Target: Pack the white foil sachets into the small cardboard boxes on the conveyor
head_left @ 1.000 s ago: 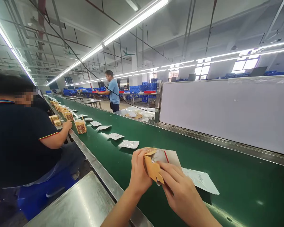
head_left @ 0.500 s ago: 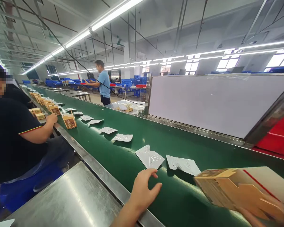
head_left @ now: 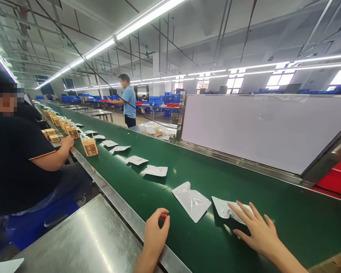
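Observation:
My right hand point(head_left: 257, 231) lies with its fingers spread on a white foil pouch point(head_left: 230, 210), which sits on the green conveyor belt point(head_left: 309, 223). Just left of it is a second white pouch point(head_left: 191, 201), not touched by either hand. My left hand point(head_left: 157, 231) rests near the belt's near edge, its fingers curled and holding nothing. A brown cardboard carton point(head_left: 333, 263) shows only in part at the bottom right corner, below my right forearm; most of it is out of view.
Several pouches and printed cartons line the belt toward a seated co-worker point(head_left: 17, 163) at left. A steel table point(head_left: 82, 239) lies near, a white panel point(head_left: 261, 132) and red crate point(head_left: 337, 178) stand beyond the belt, and a standing person point(head_left: 127, 100) is far back.
The carton has left both hands and dropped to the bottom right corner. My right hand now rests on the pouch. My left hand has curled near the belt edge. The view has shifted slightly.

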`<state>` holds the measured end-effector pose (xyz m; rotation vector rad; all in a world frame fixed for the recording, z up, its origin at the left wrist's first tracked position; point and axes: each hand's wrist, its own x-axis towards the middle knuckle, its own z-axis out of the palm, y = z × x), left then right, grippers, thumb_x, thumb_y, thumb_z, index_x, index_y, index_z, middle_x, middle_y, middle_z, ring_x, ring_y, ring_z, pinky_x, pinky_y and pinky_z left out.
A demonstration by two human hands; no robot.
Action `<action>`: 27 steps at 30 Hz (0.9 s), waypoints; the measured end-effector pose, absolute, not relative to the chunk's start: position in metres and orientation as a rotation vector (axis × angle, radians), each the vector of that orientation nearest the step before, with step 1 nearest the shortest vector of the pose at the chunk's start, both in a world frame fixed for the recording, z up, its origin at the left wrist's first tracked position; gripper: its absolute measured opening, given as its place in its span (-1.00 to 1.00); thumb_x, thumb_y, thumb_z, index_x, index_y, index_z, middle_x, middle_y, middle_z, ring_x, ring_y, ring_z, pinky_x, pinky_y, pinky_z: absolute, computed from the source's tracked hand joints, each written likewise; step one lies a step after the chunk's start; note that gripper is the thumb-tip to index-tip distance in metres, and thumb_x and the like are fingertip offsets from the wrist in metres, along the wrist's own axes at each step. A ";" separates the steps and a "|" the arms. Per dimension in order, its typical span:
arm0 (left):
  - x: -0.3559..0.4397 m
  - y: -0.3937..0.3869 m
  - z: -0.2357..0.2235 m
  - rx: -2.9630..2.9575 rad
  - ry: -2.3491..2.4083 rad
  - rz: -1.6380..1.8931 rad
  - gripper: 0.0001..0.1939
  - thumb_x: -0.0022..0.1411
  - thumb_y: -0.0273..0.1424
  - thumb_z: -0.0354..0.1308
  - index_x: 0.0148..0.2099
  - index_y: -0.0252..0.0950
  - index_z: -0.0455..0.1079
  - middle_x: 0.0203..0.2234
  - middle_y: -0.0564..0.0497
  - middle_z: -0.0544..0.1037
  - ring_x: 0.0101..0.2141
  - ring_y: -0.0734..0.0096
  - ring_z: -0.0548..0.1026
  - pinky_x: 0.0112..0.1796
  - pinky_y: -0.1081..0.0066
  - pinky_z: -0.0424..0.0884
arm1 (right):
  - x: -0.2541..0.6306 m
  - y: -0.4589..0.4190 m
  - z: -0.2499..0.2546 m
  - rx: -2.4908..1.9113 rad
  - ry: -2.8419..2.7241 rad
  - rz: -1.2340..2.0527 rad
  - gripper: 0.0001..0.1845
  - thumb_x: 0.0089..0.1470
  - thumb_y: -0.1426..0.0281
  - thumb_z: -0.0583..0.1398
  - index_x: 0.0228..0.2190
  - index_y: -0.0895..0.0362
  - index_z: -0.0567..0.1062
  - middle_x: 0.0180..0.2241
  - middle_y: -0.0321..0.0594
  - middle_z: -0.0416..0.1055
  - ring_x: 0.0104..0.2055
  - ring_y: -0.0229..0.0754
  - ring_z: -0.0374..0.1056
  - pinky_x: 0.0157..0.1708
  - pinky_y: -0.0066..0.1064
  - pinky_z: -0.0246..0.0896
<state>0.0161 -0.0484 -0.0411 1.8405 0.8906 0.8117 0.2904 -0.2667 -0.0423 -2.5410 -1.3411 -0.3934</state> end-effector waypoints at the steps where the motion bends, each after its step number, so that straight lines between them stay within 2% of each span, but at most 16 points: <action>1: 0.015 -0.050 -0.043 1.810 0.900 0.821 -0.79 0.13 -0.26 0.01 -0.27 -0.23 0.40 -0.40 -0.04 0.56 -0.32 0.23 0.53 -0.21 0.20 0.45 | 0.300 -0.257 -0.050 -2.572 -1.289 -0.279 -0.45 0.02 0.20 -0.04 0.05 -0.08 0.38 0.08 -0.21 0.32 0.05 0.19 0.28 -0.13 0.13 0.25; 2: 0.014 -0.052 -0.045 1.781 0.905 0.831 -0.78 0.13 -0.27 0.01 -0.26 -0.23 0.40 -0.40 -0.05 0.56 -0.31 0.23 0.53 -0.20 0.20 0.45 | 0.306 -0.249 -0.055 -2.597 -1.200 -0.195 -0.45 0.07 0.20 -0.10 0.06 -0.05 0.37 0.00 -0.17 0.39 -0.12 0.14 0.40 -0.27 0.02 0.33; 4: 0.011 -0.053 -0.050 1.732 0.917 0.855 -0.78 0.14 -0.27 0.01 -0.25 -0.24 0.40 -0.39 -0.06 0.56 -0.30 0.23 0.53 -0.20 0.21 0.45 | 0.309 -0.234 -0.056 -2.624 -0.979 -0.173 -0.41 0.17 0.17 -0.20 0.11 0.05 0.31 -0.21 -0.09 0.49 -0.46 0.04 0.42 -0.51 -0.14 0.31; 6: 0.010 -0.054 -0.054 1.700 0.929 0.877 -0.78 0.15 -0.28 0.00 -0.24 -0.25 0.40 -0.38 -0.07 0.55 -0.30 0.23 0.53 -0.21 0.21 0.46 | 0.296 -0.218 -0.053 -2.608 -0.867 -0.250 -0.41 0.21 0.13 -0.21 0.16 0.07 0.22 -0.33 -0.12 0.49 -0.63 -0.03 0.32 -0.62 -0.19 0.25; 7: 0.010 -0.054 -0.055 1.693 0.933 0.881 -0.79 0.15 -0.29 0.00 -0.24 -0.25 0.40 -0.39 -0.07 0.55 -0.31 0.23 0.53 -0.21 0.22 0.46 | 0.284 -0.209 -0.053 -2.578 -0.912 -0.282 -0.43 0.23 0.15 -0.22 0.18 0.03 0.19 -0.29 -0.13 0.48 -0.63 -0.06 0.31 -0.62 -0.21 0.25; 8: 0.010 -0.054 -0.057 1.690 0.936 0.884 -0.80 0.15 -0.31 0.00 -0.24 -0.25 0.40 -0.39 -0.06 0.55 -0.32 0.23 0.53 -0.22 0.23 0.46 | 0.270 -0.198 -0.056 -2.538 -1.000 -0.319 -0.45 0.25 0.18 -0.23 0.18 -0.02 0.18 -0.19 -0.12 0.46 -0.58 -0.07 0.35 -0.58 -0.21 0.28; 10: 0.011 -0.055 -0.059 1.694 0.935 0.894 -0.81 0.15 -0.33 0.00 -0.25 -0.24 0.40 -0.40 -0.05 0.54 -0.34 0.25 0.52 -0.25 0.25 0.45 | 0.242 -0.177 -0.068 -2.490 -1.178 -0.416 -0.44 0.24 0.14 -0.23 0.16 -0.03 0.21 0.02 -0.04 0.32 -0.30 0.04 0.44 -0.39 -0.12 0.35; 12: 0.012 -0.055 -0.062 1.702 0.914 0.904 -0.82 0.15 -0.34 0.00 -0.25 -0.24 0.40 -0.41 -0.06 0.54 -0.35 0.26 0.52 -0.26 0.28 0.45 | 0.226 -0.159 -0.085 -2.502 -1.234 -0.541 -0.32 0.17 -0.01 -0.16 0.17 0.10 0.21 0.11 0.12 0.19 -0.01 0.21 0.31 -0.16 0.01 0.28; 13: 0.013 -0.055 -0.063 1.703 0.903 0.911 -0.81 0.15 -0.34 0.00 -0.25 -0.24 0.40 -0.42 -0.06 0.54 -0.36 0.27 0.52 -0.27 0.29 0.44 | 0.224 -0.153 -0.091 -2.509 -1.235 -0.579 -0.25 0.13 -0.06 -0.13 0.17 0.16 0.19 0.11 0.19 0.16 0.05 0.26 0.25 -0.10 0.04 0.24; 15: 0.015 -0.055 -0.067 1.692 0.892 0.921 -0.80 0.16 -0.32 0.00 -0.24 -0.25 0.39 -0.43 -0.06 0.53 -0.38 0.28 0.51 -0.28 0.32 0.43 | 0.235 -0.146 -0.093 -2.527 -1.279 -0.505 -0.28 0.15 0.00 -0.12 0.18 0.19 0.17 0.08 0.16 0.20 -0.02 0.22 0.30 -0.13 -0.02 0.26; 18: 0.018 -0.055 -0.074 1.649 0.930 0.935 -0.80 0.15 -0.33 -0.01 -0.24 -0.26 0.40 -0.45 -0.04 0.53 -0.40 0.30 0.50 -0.30 0.35 0.41 | 0.268 -0.138 -0.068 -2.594 -1.229 -0.244 -0.47 0.20 0.28 -0.18 0.13 0.16 0.22 -0.13 -0.01 0.39 -0.32 0.03 0.40 -0.34 -0.16 0.31; 20: 0.021 -0.055 -0.079 1.644 0.948 0.929 -0.81 0.13 -0.36 0.00 -0.25 -0.26 0.41 -0.46 -0.04 0.53 -0.41 0.33 0.50 -0.32 0.39 0.40 | 0.284 -0.124 -0.044 -2.634 -1.106 -0.213 -0.49 0.20 0.35 -0.21 0.12 0.19 0.20 -0.22 -0.05 0.43 -0.39 -0.01 0.39 -0.42 -0.21 0.29; 23: 0.025 -0.054 -0.088 1.687 0.963 0.910 -0.81 0.09 -0.44 0.01 -0.26 -0.26 0.40 -0.47 -0.02 0.54 -0.43 0.37 0.49 -0.35 0.43 0.38 | 0.278 -0.086 -0.026 -2.594 -1.077 -0.287 -0.49 0.24 0.36 -0.24 0.16 0.15 0.10 -0.09 -0.06 0.38 -0.30 -0.06 0.40 -0.39 -0.29 0.28; 25: 0.028 -0.053 -0.094 1.725 0.966 0.886 -0.79 0.05 -0.49 0.02 -0.25 -0.26 0.41 -0.48 0.00 0.54 -0.45 0.38 0.49 -0.36 0.45 0.38 | 0.258 -0.054 -0.033 -2.548 -1.150 -0.293 -0.50 0.24 0.39 -0.24 0.17 0.11 0.10 0.07 -0.06 0.25 -0.22 -0.10 0.40 -0.33 -0.32 0.29; 27: 0.030 -0.051 -0.099 1.746 0.971 0.859 -0.76 0.00 -0.54 0.03 -0.25 -0.25 0.42 -0.49 0.02 0.55 -0.45 0.38 0.50 -0.36 0.45 0.38 | 0.233 -0.027 -0.051 -2.510 -1.258 -0.278 -0.50 0.23 0.31 -0.14 0.17 0.14 0.12 0.20 0.01 0.06 -0.06 -0.04 0.35 -0.19 -0.29 0.29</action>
